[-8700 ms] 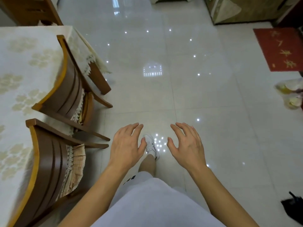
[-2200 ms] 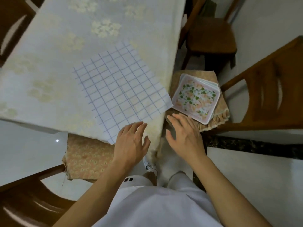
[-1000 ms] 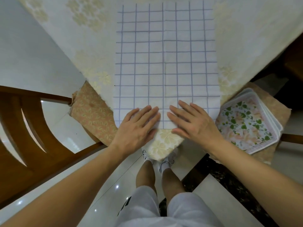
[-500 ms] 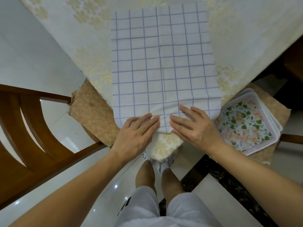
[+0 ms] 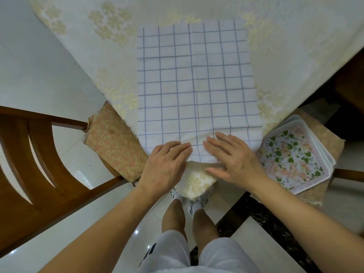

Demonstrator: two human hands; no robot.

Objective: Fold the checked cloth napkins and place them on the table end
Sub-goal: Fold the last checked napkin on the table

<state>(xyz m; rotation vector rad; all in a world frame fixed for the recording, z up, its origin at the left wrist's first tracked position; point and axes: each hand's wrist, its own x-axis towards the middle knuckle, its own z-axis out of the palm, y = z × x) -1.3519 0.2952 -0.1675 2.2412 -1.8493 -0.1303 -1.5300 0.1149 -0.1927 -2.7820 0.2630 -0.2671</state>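
A white napkin with a blue check [image 5: 195, 81] lies spread flat over the near corner of the table, on a cream flowered tablecloth [image 5: 110, 32]. Its near edge hangs slightly past the corner. My left hand [image 5: 165, 164] rests flat on the napkin's near edge, left of centre, fingers straight and together. My right hand [image 5: 234, 156] lies flat on the near edge just to the right, fingers spread. Neither hand grips the cloth. A lengthwise crease runs down the napkin's middle.
A stack of floral cloths [image 5: 295, 154] sits on a chair cushion at the right. A wooden chair [image 5: 39, 158] with a patterned cushion [image 5: 116, 142] stands at the left. My legs and shoes are below the table corner, on a glossy tiled floor.
Over the last second the napkin has slid toward me, its near edge now over the corner. Both hands stayed flat on it and came back slightly.
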